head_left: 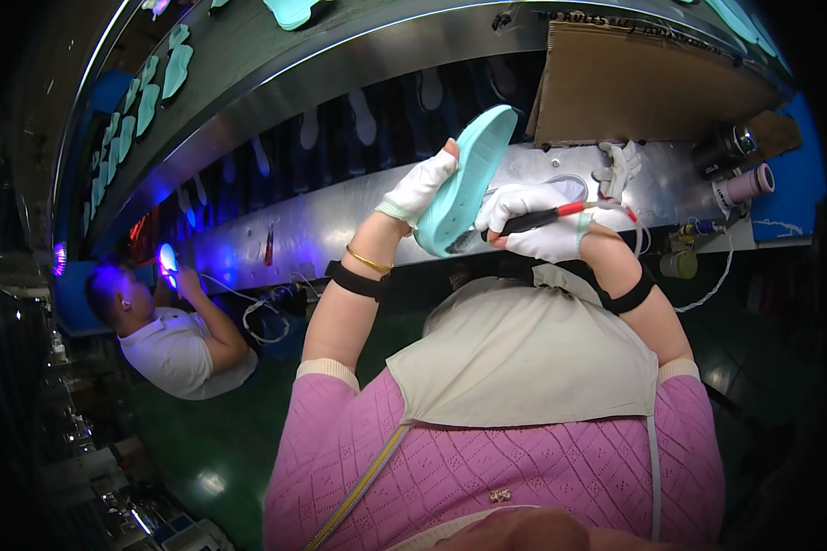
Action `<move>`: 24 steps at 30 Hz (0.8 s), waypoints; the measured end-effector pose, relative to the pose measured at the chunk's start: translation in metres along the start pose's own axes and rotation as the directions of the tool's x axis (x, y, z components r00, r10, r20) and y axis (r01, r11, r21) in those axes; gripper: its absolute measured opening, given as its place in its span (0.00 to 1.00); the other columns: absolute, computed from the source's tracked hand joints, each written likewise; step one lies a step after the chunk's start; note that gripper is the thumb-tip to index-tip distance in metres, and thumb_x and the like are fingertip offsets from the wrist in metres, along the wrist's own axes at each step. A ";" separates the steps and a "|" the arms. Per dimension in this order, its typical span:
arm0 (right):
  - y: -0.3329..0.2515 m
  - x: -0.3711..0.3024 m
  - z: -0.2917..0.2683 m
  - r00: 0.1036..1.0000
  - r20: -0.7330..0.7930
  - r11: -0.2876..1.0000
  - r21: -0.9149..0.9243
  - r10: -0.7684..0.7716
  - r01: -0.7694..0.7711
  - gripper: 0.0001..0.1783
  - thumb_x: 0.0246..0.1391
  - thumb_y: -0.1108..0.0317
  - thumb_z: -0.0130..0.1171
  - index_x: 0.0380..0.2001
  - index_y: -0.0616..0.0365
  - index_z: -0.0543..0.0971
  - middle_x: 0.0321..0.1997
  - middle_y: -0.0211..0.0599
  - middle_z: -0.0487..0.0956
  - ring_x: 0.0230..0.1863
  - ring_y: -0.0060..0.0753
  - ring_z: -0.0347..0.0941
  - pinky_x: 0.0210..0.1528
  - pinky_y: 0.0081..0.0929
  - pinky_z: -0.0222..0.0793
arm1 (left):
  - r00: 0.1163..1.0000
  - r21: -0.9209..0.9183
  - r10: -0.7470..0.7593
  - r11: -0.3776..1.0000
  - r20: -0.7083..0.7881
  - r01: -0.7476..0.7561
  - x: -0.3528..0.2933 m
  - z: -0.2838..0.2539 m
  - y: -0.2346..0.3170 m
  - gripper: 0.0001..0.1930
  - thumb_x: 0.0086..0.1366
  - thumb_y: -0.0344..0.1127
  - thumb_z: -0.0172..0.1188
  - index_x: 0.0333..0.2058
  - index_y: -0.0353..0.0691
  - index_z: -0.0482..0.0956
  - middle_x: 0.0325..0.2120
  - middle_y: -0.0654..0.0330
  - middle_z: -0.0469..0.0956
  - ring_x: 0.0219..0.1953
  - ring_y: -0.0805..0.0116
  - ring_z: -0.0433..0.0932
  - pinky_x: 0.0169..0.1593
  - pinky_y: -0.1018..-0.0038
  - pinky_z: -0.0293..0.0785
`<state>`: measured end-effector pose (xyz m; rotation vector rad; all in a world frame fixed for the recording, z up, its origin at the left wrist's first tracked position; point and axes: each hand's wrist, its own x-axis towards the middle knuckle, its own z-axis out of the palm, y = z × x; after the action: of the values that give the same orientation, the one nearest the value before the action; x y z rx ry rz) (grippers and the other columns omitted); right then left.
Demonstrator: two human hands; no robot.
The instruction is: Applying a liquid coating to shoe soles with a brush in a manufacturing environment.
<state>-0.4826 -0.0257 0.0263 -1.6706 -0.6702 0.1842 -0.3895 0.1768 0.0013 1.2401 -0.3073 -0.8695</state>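
Note:
My gloved left hand (421, 190) grips a teal shoe sole (473, 174), its fingers and thumb around the side edge. The sole is tilted over the metal bench, its long inner face showing. In my gloved right hand (535, 220) is a slim black-and-red tool (533, 221), its red end reaching past the wrist. What kind of working tip it has is hard to make out near the sole's lower end. Behind that hand, a pale grey, shoe-shaped piece (570, 187) rests on the bench. White work gloves (618, 170) lie beside it.
The metal bench (331, 214) runs along the front of a conveyor (358, 41) carrying teal soles (176, 71). Cardboard (652, 87) stands at the back right, near a black container (726, 147) and a pink bottle (747, 185). A co-worker (179, 340) sits at left under blue light.

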 end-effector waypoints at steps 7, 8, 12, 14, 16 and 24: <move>-0.007 0.000 -0.015 0.995 -0.097 0.999 -0.017 0.035 -0.037 0.07 0.43 0.81 0.59 0.25 0.57 0.75 0.33 0.29 0.75 0.35 0.22 0.71 0.42 0.21 0.68 | 0.991 -0.022 -0.062 0.998 -0.121 0.060 -0.001 0.011 0.008 0.31 0.60 0.62 0.49 0.49 0.41 0.71 0.37 0.62 0.76 0.35 0.74 0.76 0.39 0.76 0.75; -0.007 -0.001 -0.017 0.997 -0.054 0.995 -0.077 0.061 -0.065 0.07 0.43 0.81 0.60 0.25 0.57 0.75 0.33 0.28 0.75 0.36 0.22 0.71 0.42 0.20 0.68 | 0.989 0.010 -0.045 0.999 -0.140 0.046 0.000 0.007 0.009 0.30 0.61 0.61 0.49 0.49 0.40 0.71 0.37 0.61 0.76 0.36 0.74 0.76 0.39 0.76 0.74; -0.009 -0.002 -0.029 0.990 -0.136 0.990 0.140 0.027 -0.007 0.08 0.42 0.82 0.60 0.25 0.57 0.74 0.35 0.35 0.76 0.39 0.30 0.72 0.43 0.25 0.67 | 0.931 0.074 0.363 0.928 0.030 -0.365 -0.009 -0.004 0.029 0.31 0.62 0.58 0.49 0.55 0.40 0.63 0.41 0.57 0.74 0.41 0.69 0.75 0.45 0.73 0.73; -0.016 -0.001 -0.039 0.963 -0.265 0.997 0.040 -0.053 0.066 0.09 0.44 0.81 0.61 0.29 0.59 0.74 0.37 0.36 0.76 0.40 0.28 0.72 0.44 0.23 0.67 | 0.818 -0.081 0.562 0.816 -0.122 -0.572 -0.013 0.003 0.040 0.46 0.55 0.72 0.42 0.63 0.44 0.50 0.57 0.52 0.61 0.57 0.58 0.64 0.57 0.64 0.64; -0.018 -0.004 -0.037 0.930 -0.363 0.970 0.240 0.066 0.025 0.09 0.45 0.80 0.62 0.31 0.59 0.74 0.38 0.35 0.76 0.40 0.24 0.71 0.44 0.21 0.67 | 0.843 -0.313 0.495 0.782 -0.211 -0.538 -0.020 0.014 0.044 0.51 0.52 0.77 0.38 0.64 0.43 0.45 0.60 0.53 0.57 0.60 0.56 0.61 0.58 0.63 0.64; 0.015 0.006 -0.024 0.763 -0.614 0.959 0.282 0.203 -0.028 0.07 0.48 0.75 0.61 0.31 0.60 0.74 0.32 0.30 0.77 0.36 0.18 0.73 0.41 0.19 0.69 | 0.983 -0.742 0.171 0.651 -0.062 -0.160 -0.002 0.039 -0.034 0.31 0.62 0.58 0.46 0.55 0.40 0.64 0.47 0.52 0.71 0.48 0.55 0.71 0.51 0.62 0.71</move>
<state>-0.4615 -0.0434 0.0190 -1.3936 -0.0132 -0.2085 -0.4294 0.1487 -0.0165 0.4153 -0.0449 -0.7254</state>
